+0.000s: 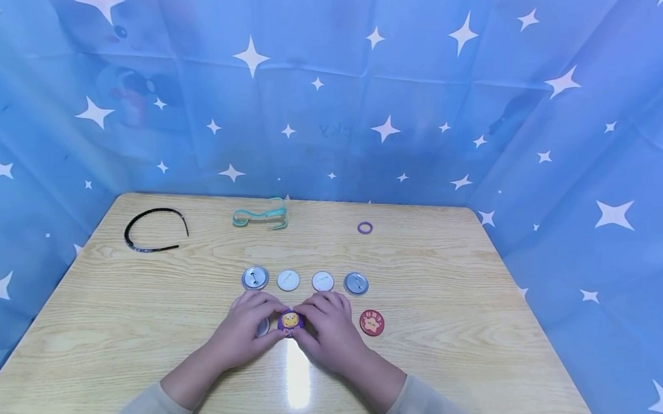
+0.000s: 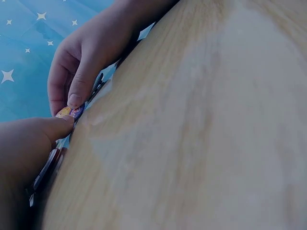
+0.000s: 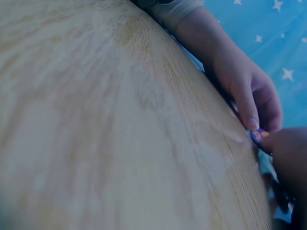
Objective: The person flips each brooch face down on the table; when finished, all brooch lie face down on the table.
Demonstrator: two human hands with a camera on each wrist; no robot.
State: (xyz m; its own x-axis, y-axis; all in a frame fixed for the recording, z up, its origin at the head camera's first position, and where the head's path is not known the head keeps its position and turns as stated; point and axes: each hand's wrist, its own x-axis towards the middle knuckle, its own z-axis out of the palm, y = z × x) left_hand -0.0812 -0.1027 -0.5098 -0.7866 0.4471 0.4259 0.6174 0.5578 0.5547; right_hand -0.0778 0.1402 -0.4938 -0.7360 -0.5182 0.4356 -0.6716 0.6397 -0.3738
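Between both hands is a small round purple pin badge (image 1: 291,321) with a yellow cartoon face on its front. My left hand (image 1: 246,327) pinches its left edge with thumb and fingertips. On the opposite edge, my right hand (image 1: 331,330) holds it the same way. The badge also shows between the fingertips in the left wrist view, and the purple edge appears small in the right wrist view. Another round badge (image 1: 263,327) lies partly hidden beneath my left hand. To the right of my right hand lies a red badge (image 1: 372,323) with a star-shaped figure, face up.
Beyond the hands lies a row of several badges, pin backs up, including a silver one (image 1: 356,283) and a white one (image 1: 288,280). Farther back on the wooden table (image 1: 442,333) are a black headband (image 1: 126,233), a curled teal object (image 1: 275,213) and a purple ring (image 1: 359,229).
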